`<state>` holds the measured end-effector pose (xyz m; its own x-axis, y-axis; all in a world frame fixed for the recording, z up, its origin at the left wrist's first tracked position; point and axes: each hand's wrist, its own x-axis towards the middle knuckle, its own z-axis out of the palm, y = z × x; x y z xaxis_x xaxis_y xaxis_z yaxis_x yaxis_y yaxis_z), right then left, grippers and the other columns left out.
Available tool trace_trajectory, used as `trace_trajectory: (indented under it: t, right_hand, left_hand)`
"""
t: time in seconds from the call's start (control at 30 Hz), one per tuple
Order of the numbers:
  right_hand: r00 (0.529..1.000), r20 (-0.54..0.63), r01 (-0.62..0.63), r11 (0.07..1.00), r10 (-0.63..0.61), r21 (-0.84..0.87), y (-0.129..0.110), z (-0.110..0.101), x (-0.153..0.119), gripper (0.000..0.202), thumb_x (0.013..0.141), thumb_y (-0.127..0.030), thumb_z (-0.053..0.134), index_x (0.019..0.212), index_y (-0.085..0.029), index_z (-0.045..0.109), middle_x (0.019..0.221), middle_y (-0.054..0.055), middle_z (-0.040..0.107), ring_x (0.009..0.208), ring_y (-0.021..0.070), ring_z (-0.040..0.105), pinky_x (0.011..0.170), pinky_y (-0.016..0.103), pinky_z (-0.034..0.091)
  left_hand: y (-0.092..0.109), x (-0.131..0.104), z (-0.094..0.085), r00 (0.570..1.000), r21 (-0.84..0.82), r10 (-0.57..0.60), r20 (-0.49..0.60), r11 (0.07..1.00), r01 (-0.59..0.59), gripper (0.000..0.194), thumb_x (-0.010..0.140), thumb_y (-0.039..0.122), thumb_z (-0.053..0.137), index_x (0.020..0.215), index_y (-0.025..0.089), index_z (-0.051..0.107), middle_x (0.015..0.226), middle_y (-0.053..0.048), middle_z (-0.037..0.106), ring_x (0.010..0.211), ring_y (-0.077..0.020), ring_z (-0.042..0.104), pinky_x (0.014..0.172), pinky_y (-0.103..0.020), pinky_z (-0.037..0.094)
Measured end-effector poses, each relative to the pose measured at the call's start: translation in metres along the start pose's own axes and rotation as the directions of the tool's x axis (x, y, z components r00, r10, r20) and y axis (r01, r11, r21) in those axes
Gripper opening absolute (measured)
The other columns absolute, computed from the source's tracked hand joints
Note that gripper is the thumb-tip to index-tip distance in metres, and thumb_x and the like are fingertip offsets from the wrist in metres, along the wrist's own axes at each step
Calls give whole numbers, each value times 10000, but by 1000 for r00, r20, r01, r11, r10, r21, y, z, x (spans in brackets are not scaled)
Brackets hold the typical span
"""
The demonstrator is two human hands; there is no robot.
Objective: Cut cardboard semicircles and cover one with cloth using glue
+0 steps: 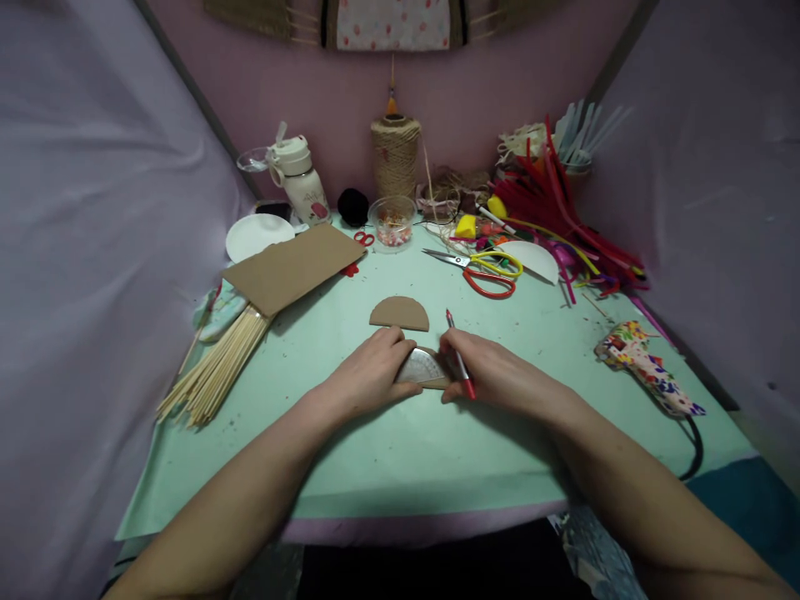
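A clear protractor (420, 367) lies on a small cardboard piece (436, 384) at the middle of the table. My left hand (377, 367) holds the protractor's left side, thumb below and fingers above. In my right hand (478, 364) is a red pen (461, 358), while its fingers rest by the right end of the cardboard piece. Just beyond my hands lies a cardboard half-disc (400, 314), flat side toward me. Part of the small cardboard piece is hidden under the protractor and my fingers.
Left: cardboard sheet (297, 265), wooden sticks (216, 371), white bottle (306, 183). Behind: bead cup (392, 225), twine spool (396, 158). Right: yellow-and-red scissors (484, 271), red pipe cleaners (562, 208), patterned glue gun (650, 367) with a black cord.
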<state>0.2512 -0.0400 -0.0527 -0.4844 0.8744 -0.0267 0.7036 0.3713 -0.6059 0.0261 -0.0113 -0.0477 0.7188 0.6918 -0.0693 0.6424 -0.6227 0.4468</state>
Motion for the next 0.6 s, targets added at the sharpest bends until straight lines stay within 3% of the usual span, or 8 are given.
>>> trace_trajectory:
  t: [0.23,0.5,0.6]
  right_hand:
    - [1000,-3,-13,996,14,85,-9,7,7,255,756,-185,644,917,-246,456,900,32,612,767,200,558,634,311,419]
    - [998,17,51,990,-54,131,1,4,9,381,717,-218,709,1013,-243,469,993,25,612,841,199,572,694,308,434]
    - [997,26,63,990,-67,126,2,3,10,375,720,-214,702,1013,-235,469,986,25,613,835,195,573,692,303,435]
  left_hand:
    - [-6,3,2,999,-22,41,-4,999,-41,511,797,526,627,1191,204,584,1064,-103,520,980,-269,476,859,-413,409]
    - [-9,4,2,997,-16,75,5,997,-75,526,799,523,629,1194,177,588,1060,-111,529,997,-274,469,868,-409,410]
    - [-13,2,-2,998,-58,70,6,996,-69,628,744,523,688,1259,190,553,1103,-119,524,1037,-288,468,883,-419,412]
